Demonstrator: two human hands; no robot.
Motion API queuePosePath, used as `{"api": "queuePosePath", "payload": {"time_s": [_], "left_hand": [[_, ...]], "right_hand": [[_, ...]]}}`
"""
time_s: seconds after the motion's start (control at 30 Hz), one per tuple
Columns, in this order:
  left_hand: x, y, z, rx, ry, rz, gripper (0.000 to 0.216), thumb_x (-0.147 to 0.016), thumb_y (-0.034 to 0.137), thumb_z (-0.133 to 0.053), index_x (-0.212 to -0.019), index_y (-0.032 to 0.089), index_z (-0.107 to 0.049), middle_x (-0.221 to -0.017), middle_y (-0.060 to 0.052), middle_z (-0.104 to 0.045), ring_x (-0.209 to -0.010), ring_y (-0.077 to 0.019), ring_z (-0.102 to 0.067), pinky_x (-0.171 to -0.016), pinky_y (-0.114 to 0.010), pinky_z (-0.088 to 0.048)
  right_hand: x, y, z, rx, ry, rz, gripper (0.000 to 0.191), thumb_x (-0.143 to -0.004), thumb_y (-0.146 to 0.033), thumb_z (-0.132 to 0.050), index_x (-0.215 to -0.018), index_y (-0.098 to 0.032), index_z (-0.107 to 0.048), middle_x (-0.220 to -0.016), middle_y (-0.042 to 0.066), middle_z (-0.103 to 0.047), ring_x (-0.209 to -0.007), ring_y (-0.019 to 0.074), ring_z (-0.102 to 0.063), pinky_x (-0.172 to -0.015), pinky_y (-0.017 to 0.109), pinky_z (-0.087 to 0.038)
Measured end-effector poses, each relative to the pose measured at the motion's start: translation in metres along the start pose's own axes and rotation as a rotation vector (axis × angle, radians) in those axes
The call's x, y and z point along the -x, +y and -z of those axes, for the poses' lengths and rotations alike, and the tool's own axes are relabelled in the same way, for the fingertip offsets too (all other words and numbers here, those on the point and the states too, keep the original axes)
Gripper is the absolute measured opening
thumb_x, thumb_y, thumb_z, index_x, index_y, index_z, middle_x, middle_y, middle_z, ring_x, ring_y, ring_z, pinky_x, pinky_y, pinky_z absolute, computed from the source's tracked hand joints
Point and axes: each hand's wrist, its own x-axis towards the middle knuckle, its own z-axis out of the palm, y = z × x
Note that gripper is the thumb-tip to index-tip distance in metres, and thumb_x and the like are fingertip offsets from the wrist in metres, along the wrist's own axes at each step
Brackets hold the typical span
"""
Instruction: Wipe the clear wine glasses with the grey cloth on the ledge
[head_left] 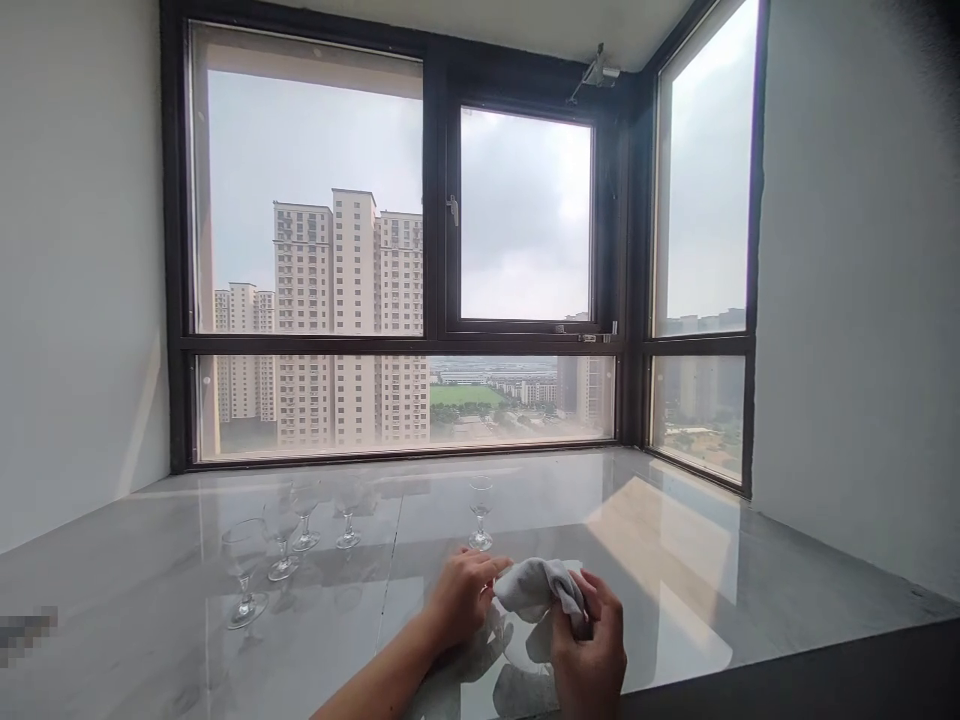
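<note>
A grey-white cloth (531, 588) is bunched up above the glossy sill, near its front edge. My right hand (592, 632) is closed on the cloth's right end, fingers pinching its folds. At the cloth's left end, my left hand (466, 594) has curled fingers; what they grip is hidden by the hand and the cloth. Just beyond my left hand, one clear stemmed glass (481, 513) stands upright. Farther left stand several more clear stemmed glasses, the nearest glass (245, 575) at the front of that group.
The polished grey sill (330, 640) mirrors the windows and has a dark seam left of my hands. Dark-framed windows (525, 215) rise behind it, with tall buildings outside. White walls (847, 300) close in both sides. A blurred patch (28, 632) lies at the left edge.
</note>
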Motion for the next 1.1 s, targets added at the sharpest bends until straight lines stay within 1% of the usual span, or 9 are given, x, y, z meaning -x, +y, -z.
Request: {"api": "queuePosePath", "payload": {"time_s": [0.1,0.23,0.3,0.4,0.57,0.67,0.77,0.93,1.1], "left_hand": [[0.001,0.0,-0.001,0.112,0.062,0.059,0.04,-0.074,0.009,-0.056,-0.109,0.023,-0.069,-0.087,-0.003,-0.072,-0.082,-0.0194,-0.064,-0.083,-0.031,-0.046],[-0.001,-0.007,-0.007,0.21,0.104,0.126,0.008,-0.083,0.02,-0.056,-0.085,0.019,-0.064,-0.081,-0.001,-0.066,-0.074,-0.0148,-0.058,-0.073,-0.025,-0.043],[-0.003,-0.014,-0.012,0.214,0.116,0.162,0.01,-0.085,0.025,-0.054,-0.079,0.019,-0.06,-0.078,0.0,-0.063,-0.073,-0.0145,-0.056,-0.071,-0.025,-0.041],[-0.007,-0.021,-0.016,0.216,0.134,0.236,0.018,-0.088,0.032,-0.05,-0.078,0.019,-0.058,-0.076,0.0,-0.062,-0.073,-0.0153,-0.055,-0.071,-0.026,-0.04],[-0.008,-0.022,-0.013,0.144,0.172,0.216,0.028,-0.088,0.039,-0.051,-0.07,0.019,-0.06,-0.075,-0.001,-0.059,-0.075,-0.0158,-0.052,-0.071,-0.026,-0.038],[-0.007,-0.024,-0.013,0.149,0.145,0.287,0.031,-0.086,0.041,-0.054,-0.065,0.018,-0.058,-0.063,0.003,-0.051,-0.064,-0.0132,-0.045,-0.062,-0.025,-0.031],[-0.008,-0.027,-0.014,0.182,0.115,0.35,0.033,-0.085,0.043,-0.055,-0.064,0.018,-0.057,-0.057,0.006,-0.045,-0.057,-0.011,-0.039,-0.057,-0.024,-0.026],[-0.012,-0.032,-0.016,0.188,0.101,0.366,0.03,-0.082,0.042,-0.056,-0.065,0.017,-0.06,-0.057,0.006,-0.049,-0.058,-0.0108,-0.041,-0.058,-0.024,-0.027],[-0.012,-0.036,-0.018,0.231,0.102,0.357,0.023,-0.079,0.037,-0.059,-0.069,0.017,-0.063,-0.059,0.005,-0.052,-0.059,-0.0109,-0.044,-0.06,-0.024,-0.031]], "right_hand": [[-0.008,0.004,0.004,-0.021,0.07,-0.107,0.063,-0.074,-0.055,-0.068,-0.125,-0.022,-0.05,-0.114,0.013,-0.072,-0.105,0.03,-0.069,-0.086,0.039,-0.054],[-0.01,0.01,0.008,0.021,0.051,-0.163,0.062,-0.073,-0.054,-0.066,-0.125,-0.024,-0.05,-0.114,0.012,-0.072,-0.104,0.0305,-0.069,-0.085,0.038,-0.053],[-0.01,0.011,0.01,0.036,0.014,-0.152,0.059,-0.071,-0.051,-0.066,-0.122,-0.024,-0.052,-0.113,0.011,-0.073,-0.104,0.0303,-0.069,-0.085,0.037,-0.052],[-0.01,0.01,0.012,0.065,-0.051,-0.123,0.055,-0.07,-0.047,-0.066,-0.119,-0.024,-0.055,-0.109,0.01,-0.074,-0.103,0.0294,-0.07,-0.083,0.035,-0.053],[-0.01,0.005,0.005,0.129,-0.133,-0.061,0.052,-0.073,-0.044,-0.059,-0.12,-0.022,-0.056,-0.108,0.01,-0.074,-0.101,0.0289,-0.07,-0.083,0.035,-0.052],[-0.008,0.005,0.002,0.132,-0.144,-0.027,0.056,-0.074,-0.044,-0.057,-0.126,-0.023,-0.051,-0.109,0.009,-0.074,-0.101,0.0288,-0.07,-0.082,0.036,-0.052],[-0.005,0.004,0.005,0.116,-0.141,-0.018,0.058,-0.075,-0.045,-0.058,-0.128,-0.024,-0.049,-0.109,0.009,-0.074,-0.1,0.0284,-0.071,-0.08,0.036,-0.053],[-0.003,0.004,0.014,0.079,-0.113,-0.075,0.06,-0.075,-0.047,-0.061,-0.128,-0.023,-0.046,-0.107,0.009,-0.074,-0.098,0.0274,-0.071,-0.081,0.035,-0.052],[-0.002,-0.003,0.011,0.108,-0.131,-0.056,0.058,-0.076,-0.045,-0.059,-0.128,-0.023,-0.046,-0.107,0.009,-0.074,-0.097,0.0273,-0.071,-0.08,0.034,-0.051]]}}
